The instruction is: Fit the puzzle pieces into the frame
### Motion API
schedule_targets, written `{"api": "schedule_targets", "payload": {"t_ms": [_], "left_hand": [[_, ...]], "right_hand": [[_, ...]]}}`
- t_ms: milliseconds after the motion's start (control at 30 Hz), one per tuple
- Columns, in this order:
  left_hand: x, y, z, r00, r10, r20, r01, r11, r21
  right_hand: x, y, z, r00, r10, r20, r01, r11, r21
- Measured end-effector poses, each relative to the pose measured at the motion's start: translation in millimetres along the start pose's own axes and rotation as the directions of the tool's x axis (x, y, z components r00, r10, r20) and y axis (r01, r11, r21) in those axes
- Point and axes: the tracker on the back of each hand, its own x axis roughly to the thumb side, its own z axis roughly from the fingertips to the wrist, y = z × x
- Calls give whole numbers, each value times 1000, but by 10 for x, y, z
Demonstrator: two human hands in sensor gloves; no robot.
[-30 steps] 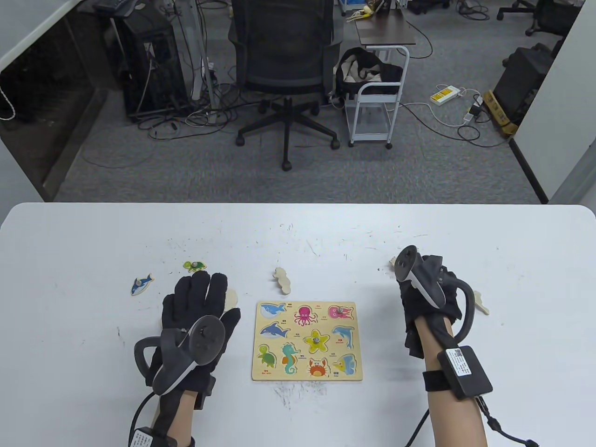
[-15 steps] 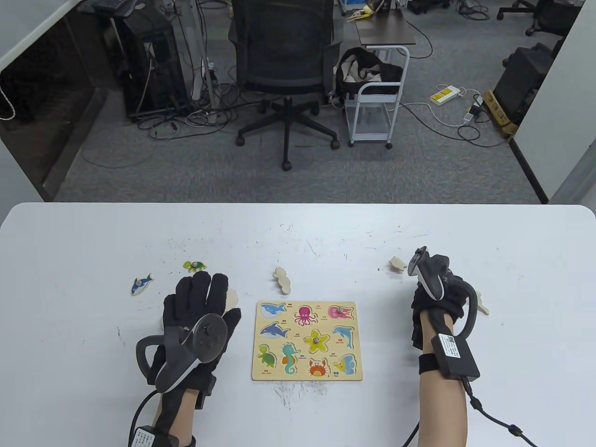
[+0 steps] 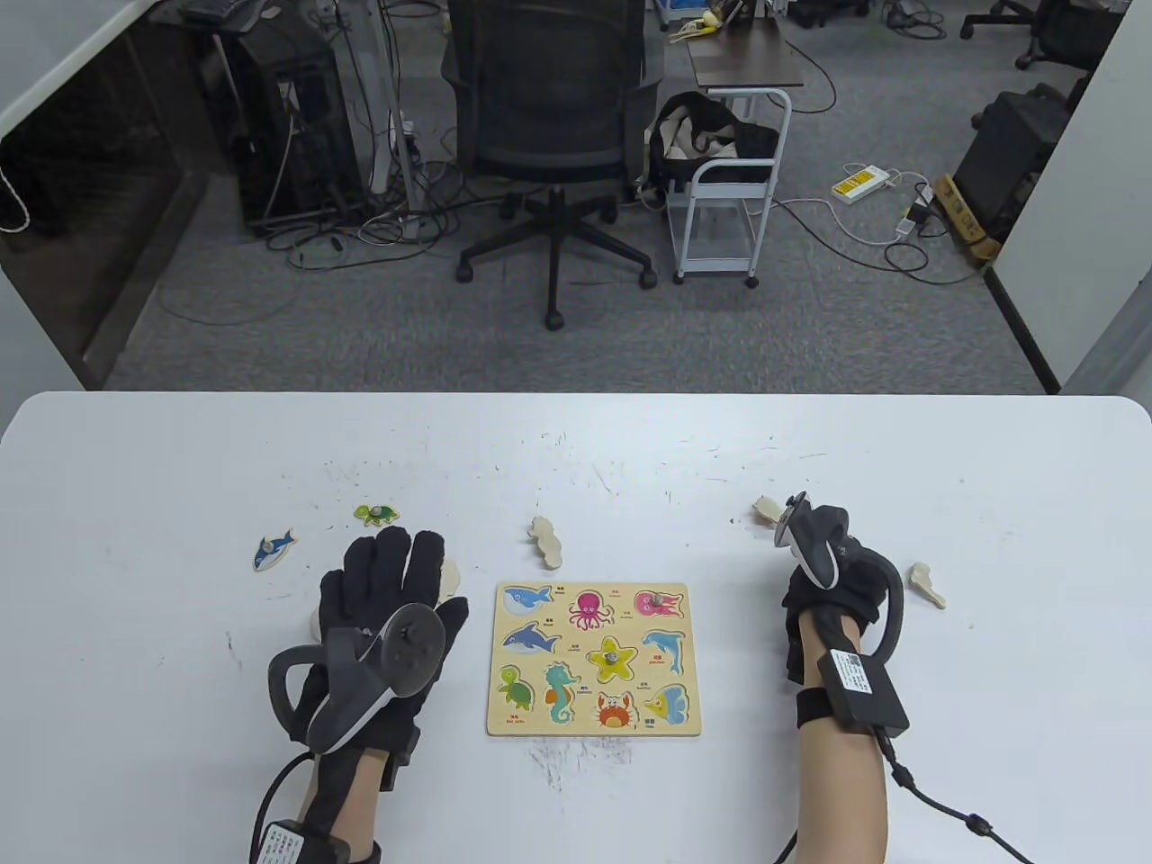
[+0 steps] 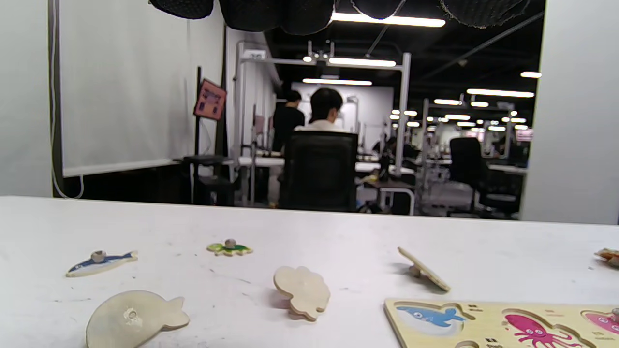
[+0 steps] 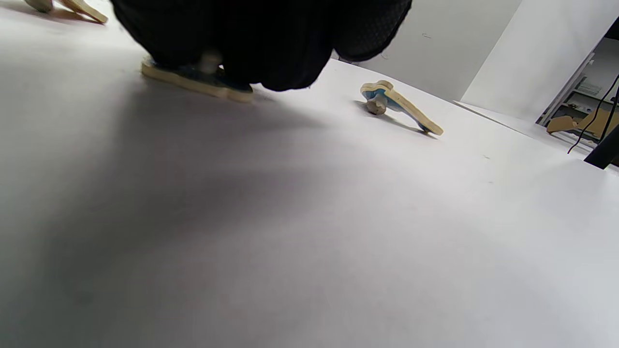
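Since the earlier frames the right hand has moved a little back toward the person and to its left, so the plain wooden piece at its right side now lies free on the table.

Going from left to right: a blue shark piece and a green turtle piece lie face up, near each other. Just right of them the left hand lies flat, fingers spread and straight, gripping nothing. It partly covers two face-down wooden pieces; in the left wrist view these are a whale-shaped piece and a rounded piece. Next lies a face-down seahorse-shaped piece, just above the puzzle frame. The frame rests in the middle of the table, with a starfish piece and a pink jellyfish piece already fitted.

At the right, the right hand is curled downward with its fingers bent together around the peg of a flat piece that is on the table. Another small piece lies just beside this hand.
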Motion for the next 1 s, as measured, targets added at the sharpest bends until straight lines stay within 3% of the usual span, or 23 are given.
{"api": "schedule_targets", "payload": {"t_ms": [367,600,1000], "left_hand": [[14,2,-2,1000,-5,0,5,1000,-7],[14,2,-4,1000,6,2,-6,1000,-8],[12,2,1,1000,16,8,-16,1000,-4]], "right_hand": [[-10,-40,-25,1000,-12,-5,12,999,-30],[-132,-230,119,987,-122,107,127,991,-45],[-127,-545,928,887,-115,448,215,960,-177]]}}
